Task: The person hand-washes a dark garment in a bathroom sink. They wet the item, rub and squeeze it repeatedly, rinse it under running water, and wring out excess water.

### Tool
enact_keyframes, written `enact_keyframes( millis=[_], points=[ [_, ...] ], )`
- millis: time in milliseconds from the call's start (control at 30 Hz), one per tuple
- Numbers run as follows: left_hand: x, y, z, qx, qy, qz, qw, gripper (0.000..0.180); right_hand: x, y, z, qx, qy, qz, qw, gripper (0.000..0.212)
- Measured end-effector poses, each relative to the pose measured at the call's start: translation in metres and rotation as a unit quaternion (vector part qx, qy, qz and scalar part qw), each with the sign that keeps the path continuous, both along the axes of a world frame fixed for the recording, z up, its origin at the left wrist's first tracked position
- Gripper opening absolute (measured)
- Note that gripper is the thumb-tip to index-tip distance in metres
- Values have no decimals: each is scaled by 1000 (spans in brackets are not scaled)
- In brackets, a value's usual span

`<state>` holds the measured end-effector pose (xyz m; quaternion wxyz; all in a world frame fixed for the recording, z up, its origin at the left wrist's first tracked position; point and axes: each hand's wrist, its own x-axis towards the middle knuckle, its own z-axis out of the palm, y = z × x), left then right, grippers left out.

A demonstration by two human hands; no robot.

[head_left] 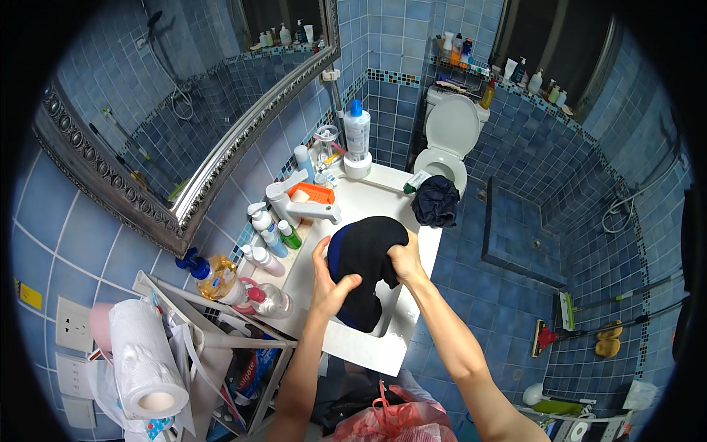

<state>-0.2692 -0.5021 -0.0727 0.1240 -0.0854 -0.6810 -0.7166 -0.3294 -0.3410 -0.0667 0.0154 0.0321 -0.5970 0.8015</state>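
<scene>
Above the white washbasin (346,340), a black knit cloth item with a blue edge (368,247) is stretched between my two hands. My left hand (330,289) grips its near left side, thumb on top and fingers at the blue edge. On the other side my right hand (406,259) is closed on the fabric. Exactly what kind of garment it is, I cannot tell. The white faucet (305,209) reaches over the basin just beyond the cloth. A bunched dark navy cloth (436,202) lies on the basin's far right corner, beside a small green-and-white packet (417,181).
Pump bottles (264,221), a green bottle (289,236) and an orange soap dish (313,193) line the left ledge. A tall blue-capped bottle (357,132) stands at the back. Left are a paper roll (147,361) and shelf; a toilet (445,140) stands beyond.
</scene>
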Motion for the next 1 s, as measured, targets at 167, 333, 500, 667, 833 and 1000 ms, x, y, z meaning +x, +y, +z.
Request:
enact_keyframes(
  millis=[167, 333, 500, 667, 833, 1000],
  points=[
    [3, 8, -6, -66, 23, 80, 994, 78, 3, 4, 18, 10, -6, 89, 996, 40],
    [-16, 0, 28, 46, 5, 62, 997, 39, 3, 33, 25, 74, -30, 214, 973, 59],
    [-13, 4, 43, 3, 44, 71, 996, 46, 14, 77, -14, 162, -286, 84, 941, 95],
    [7, 39, 26, -63, 28, 97, 993, 61, 16, 55, 9, -109, -390, 251, 879, 111],
    [41, 67, -3, -260, 113, 66, 957, 74, -1, 36, -1, -232, -262, 264, 899, 46],
    [30, 34, -8, -145, 20, 39, 988, 39, 4, 34, 0, -292, -273, 211, 892, 34]
  ],
)
